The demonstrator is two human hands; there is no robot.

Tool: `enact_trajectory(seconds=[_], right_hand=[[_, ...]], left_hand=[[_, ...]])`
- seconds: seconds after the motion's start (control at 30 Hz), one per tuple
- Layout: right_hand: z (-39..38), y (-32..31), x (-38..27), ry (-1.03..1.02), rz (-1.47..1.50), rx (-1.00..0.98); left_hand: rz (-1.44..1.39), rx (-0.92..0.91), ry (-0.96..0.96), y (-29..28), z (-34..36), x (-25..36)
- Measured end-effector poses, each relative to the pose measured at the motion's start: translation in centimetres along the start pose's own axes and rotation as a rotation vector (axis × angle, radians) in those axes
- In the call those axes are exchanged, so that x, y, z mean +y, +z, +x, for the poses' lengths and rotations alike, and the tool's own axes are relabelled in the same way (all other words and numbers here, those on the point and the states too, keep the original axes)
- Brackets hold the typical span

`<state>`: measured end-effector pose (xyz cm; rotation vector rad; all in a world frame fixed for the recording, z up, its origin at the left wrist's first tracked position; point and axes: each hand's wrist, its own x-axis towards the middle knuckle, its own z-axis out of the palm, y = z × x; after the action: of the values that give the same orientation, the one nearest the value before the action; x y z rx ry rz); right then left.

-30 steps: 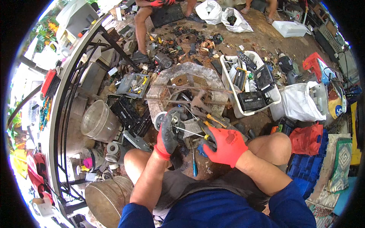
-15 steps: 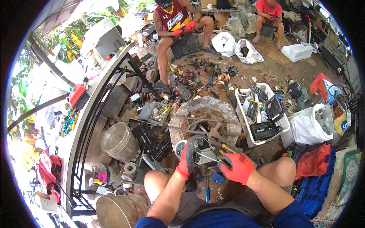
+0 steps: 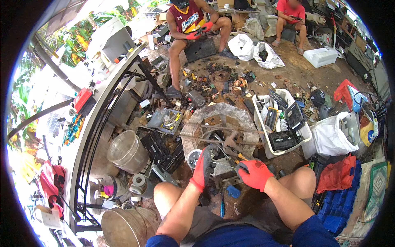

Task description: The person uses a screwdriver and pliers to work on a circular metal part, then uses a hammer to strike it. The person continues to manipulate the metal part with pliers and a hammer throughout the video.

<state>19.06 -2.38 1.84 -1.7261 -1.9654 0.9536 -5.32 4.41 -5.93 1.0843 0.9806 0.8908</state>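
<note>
Over the near side of a worn, pale ring-shaped block [image 3: 190, 132], my left hand [image 3: 201, 168], in a red and grey glove, is closed on one end of a thin pale cord [image 3: 220, 161]. My right hand [image 3: 254, 175], gloved alike, pinches the cord's other side, its fingers pressed together. The cord spans the gap between both hands. Touching or just behind my left hand is a round, pale wheel-like part [image 3: 193, 158]. A hammer [image 3: 230, 143] rests on the block, with pliers with yellow-orange handles [image 3: 242, 156] beside it. Below lie a blue screwdriver [image 3: 222, 206] and a blue piece [image 3: 233, 192].
A white bin [image 3: 267, 150] of electronic parts stands right of the block, beside a white sack [image 3: 331, 136]. Buckets [image 3: 128, 152] and a long table [image 3: 88, 123] are on the left. Scrap covers the ground ahead, where a gloved person [image 3: 193, 24] sits; another person [image 3: 291, 18] sits farther back.
The stretch of cord between my hands looks thinner and less bright. My right hand has shifted slightly, its fingers turned more toward the cord. The whole view has tilted a little.
</note>
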Motion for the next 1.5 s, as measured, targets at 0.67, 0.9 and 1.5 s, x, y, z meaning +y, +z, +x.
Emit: enact_trajectory(seconds=[0.67,0.9,1.5], right_hand=[[0.4,1.7,2.7,-0.02,0.018,0.077],[0.6,3.0,3.5,-0.148,0.08,0.306],[-0.1,2.6,1.9,-0.088,0.013,0.296]], left_hand=[[0.189,-0.023,0.091,1.9,0.9,-1.6],[0.021,-0.062,0.047,3.9,0.6,0.7],[0.057,0.063,0.039,5.3,-0.3,1.0]])
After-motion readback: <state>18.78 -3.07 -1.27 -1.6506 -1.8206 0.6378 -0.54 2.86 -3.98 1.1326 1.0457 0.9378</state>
